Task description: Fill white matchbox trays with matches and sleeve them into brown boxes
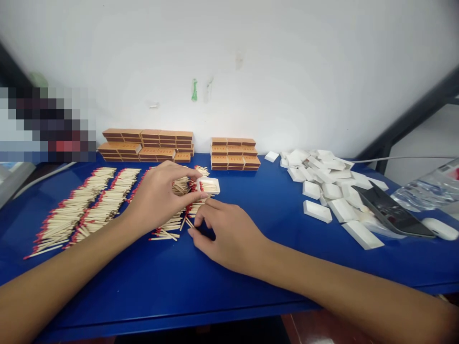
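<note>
Currently, L hand [158, 195] pinching tray [216, 185], R hand [233, 235] grip unclear, boxes [234, 163] behind, phone [394, 211] rt

Table [150, 296], wall [268, 71] behind: at the back, left of centre, a long stack of matchboxes [158, 142]; right of it, across a gap, a shorter stack [234, 155]. Before the long stack, rows of loose matches [91, 200], running from back toward front. At centre, one tray [216, 183], matches inside, between thumb and fingers of the left hand [159, 188]; right hand [231, 234] in front, beside loose matches. Right side: heap of small boxes [322, 174]; phone [396, 214] at the heap's right; plastic bag [428, 188] behind the phone
</note>
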`<state>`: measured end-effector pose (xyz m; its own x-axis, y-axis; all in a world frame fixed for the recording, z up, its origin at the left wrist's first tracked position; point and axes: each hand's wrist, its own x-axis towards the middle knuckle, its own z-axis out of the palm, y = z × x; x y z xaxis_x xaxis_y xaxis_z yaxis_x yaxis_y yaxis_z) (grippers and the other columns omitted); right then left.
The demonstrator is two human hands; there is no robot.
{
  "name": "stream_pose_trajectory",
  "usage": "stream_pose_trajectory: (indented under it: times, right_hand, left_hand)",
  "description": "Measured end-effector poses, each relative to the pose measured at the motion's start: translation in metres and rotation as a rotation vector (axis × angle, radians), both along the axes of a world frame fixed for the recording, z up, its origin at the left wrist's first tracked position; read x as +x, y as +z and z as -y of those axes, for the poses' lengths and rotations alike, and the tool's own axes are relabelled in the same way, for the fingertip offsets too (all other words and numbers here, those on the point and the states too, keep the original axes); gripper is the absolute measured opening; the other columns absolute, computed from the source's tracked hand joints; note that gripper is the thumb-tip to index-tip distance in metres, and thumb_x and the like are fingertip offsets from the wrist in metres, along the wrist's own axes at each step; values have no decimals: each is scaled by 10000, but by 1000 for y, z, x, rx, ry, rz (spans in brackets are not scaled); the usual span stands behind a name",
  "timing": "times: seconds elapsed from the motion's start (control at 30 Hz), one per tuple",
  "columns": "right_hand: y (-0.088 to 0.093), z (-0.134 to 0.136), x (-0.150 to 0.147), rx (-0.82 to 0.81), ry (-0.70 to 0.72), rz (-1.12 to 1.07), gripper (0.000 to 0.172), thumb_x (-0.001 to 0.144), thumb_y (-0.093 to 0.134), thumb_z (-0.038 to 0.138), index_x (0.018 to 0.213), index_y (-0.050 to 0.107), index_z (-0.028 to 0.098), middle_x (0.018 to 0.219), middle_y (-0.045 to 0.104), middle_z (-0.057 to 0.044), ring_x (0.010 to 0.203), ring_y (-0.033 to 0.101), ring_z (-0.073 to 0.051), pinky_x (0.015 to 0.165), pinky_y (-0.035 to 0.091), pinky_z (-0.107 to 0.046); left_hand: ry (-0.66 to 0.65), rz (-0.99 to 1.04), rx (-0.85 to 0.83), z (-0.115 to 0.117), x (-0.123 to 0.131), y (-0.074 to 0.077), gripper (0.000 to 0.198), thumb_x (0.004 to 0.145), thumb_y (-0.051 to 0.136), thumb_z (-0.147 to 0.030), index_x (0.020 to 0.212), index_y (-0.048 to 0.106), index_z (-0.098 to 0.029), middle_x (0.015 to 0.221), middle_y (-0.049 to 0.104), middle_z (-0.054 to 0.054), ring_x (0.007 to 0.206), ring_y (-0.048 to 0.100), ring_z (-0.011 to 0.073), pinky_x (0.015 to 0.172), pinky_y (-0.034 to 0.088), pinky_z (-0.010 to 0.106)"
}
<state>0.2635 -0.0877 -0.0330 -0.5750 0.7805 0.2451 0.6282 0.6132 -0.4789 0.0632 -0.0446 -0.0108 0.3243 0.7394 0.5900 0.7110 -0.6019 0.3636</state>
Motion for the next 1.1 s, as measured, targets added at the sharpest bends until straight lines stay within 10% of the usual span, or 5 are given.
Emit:
stream_pose_trajectory:
  times: [0.57, 1.1]
  right_hand:
    - [32, -26, 48, -202, -22, 134, 135, 986, 683, 257, 865, 717, 207, 843, 681, -7, 701, 561, -140, 626, 380, -285]
    - [25, -20, 40, -95, 16, 112, 68, 963, 734, 191, 898, 716, 188, 829, 627, 0, 717, 525, -136, 665, 348, -283]
  left_hand:
    - [4, -7, 31, 1, -1, 5, 339, 844, 910, -439, 1096, 827, -229, 1088, 834, 49, 1031, 739, 258, 919, 564, 348]
    - [-8, -1, 23, 0, -1, 4, 357, 841, 918, -428, 1114, 825, -218, 1091, 827, 61, 1051, 734, 265, 907, 560, 360]
